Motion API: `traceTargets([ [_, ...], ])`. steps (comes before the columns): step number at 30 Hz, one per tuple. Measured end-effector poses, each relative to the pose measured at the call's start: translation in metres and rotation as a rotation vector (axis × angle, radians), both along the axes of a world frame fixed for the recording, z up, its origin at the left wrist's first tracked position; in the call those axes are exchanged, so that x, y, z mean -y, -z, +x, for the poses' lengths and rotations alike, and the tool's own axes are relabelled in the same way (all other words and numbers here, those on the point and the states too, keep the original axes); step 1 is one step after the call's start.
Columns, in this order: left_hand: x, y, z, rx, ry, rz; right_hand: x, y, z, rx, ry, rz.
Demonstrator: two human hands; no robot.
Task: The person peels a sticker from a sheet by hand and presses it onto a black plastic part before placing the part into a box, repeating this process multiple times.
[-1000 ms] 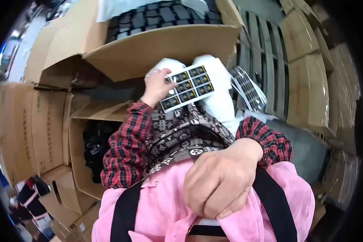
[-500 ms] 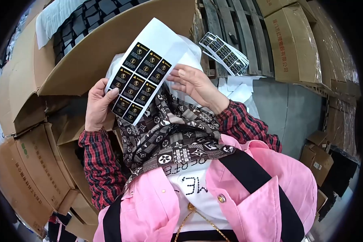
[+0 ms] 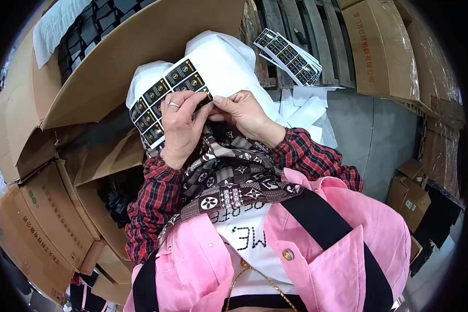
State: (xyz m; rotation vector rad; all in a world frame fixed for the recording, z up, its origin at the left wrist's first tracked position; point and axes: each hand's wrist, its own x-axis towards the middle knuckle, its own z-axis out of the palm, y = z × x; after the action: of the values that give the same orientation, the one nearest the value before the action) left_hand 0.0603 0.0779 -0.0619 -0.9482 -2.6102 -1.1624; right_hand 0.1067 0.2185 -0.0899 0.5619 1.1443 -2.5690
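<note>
A sheet of black warning labels with yellow print lies tilted across white material over my lap. My left hand, with a ring on one finger, reaches over the sheet and pinches its near right corner. From the other side, my right hand has thumb and forefinger pressed together at that same corner. The fingertips of both hands meet there, and my left fingers hide some of the labels. Below the hands is a patterned dark apron.
More label sheets lie fanned on a wooden pallet to the right. White paper sheets rest beneath them by the grey floor. An open carton holding black parts stands ahead left; wrapped cartons are stacked right.
The label sheet has come down onto my lap and turned. My left hand has moved from its left edge to the right corner; my right hand's open fingers have closed there.
</note>
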Motion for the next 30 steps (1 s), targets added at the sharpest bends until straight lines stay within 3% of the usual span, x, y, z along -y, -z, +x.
traceTargets([
  [3,0.001,-0.003,0.005,0.218,-0.029,0.072,0.002,0.005,0.005,-0.063,-0.062,0.162],
  [5,0.002,-0.001,0.004,0.202,-0.012,0.080,0.005,0.009,0.007,-0.090,-0.095,0.285],
  [7,0.001,-0.003,0.005,0.512,-0.035,0.279,0.007,0.010,0.009,-0.170,-0.045,0.323],
  [8,0.004,0.003,0.003,0.530,-0.036,0.347,0.007,0.009,0.011,-0.172,-0.043,0.323],
  [10,0.006,0.003,0.006,0.858,-0.224,0.716,0.003,-0.001,0.015,0.032,-0.009,0.158],
  [11,0.006,0.002,0.004,0.885,-0.240,0.927,-0.002,-0.008,0.019,0.151,-0.087,0.116],
  [13,0.008,-0.006,0.005,0.796,-0.305,0.993,-0.013,-0.030,0.029,0.352,-0.285,0.059],
  [15,0.006,-0.012,0.011,0.193,-0.209,0.471,-0.013,-0.048,0.030,0.304,-0.326,-0.007],
  [16,0.004,-0.013,0.012,-0.171,-0.093,0.237,-0.004,-0.061,0.023,0.217,-0.127,-0.082],
  [17,0.005,-0.012,0.010,-0.368,0.034,0.131,0.000,-0.059,0.016,0.132,-0.072,-0.093],
  [19,0.003,-0.023,0.007,-0.439,0.072,-0.032,0.000,-0.049,0.000,-0.006,-0.034,-0.023],
  [22,0.015,-0.041,-0.002,-0.119,0.090,0.048,0.001,-0.055,-0.010,-0.087,0.053,0.214],
  [25,0.020,-0.041,0.002,0.689,-0.079,0.664,-0.006,-0.057,-0.022,-0.213,-0.060,0.407],
  [26,0.024,-0.036,-0.006,0.829,-0.004,0.712,-0.004,-0.058,-0.025,-0.241,-0.111,0.454],
  [28,0.029,-0.028,-0.014,0.987,-0.002,0.671,0.001,-0.063,-0.035,-0.306,-0.224,0.489],
  [30,0.026,-0.028,-0.016,0.843,-0.177,0.825,0.004,-0.068,-0.050,-0.384,-0.338,0.447],
])
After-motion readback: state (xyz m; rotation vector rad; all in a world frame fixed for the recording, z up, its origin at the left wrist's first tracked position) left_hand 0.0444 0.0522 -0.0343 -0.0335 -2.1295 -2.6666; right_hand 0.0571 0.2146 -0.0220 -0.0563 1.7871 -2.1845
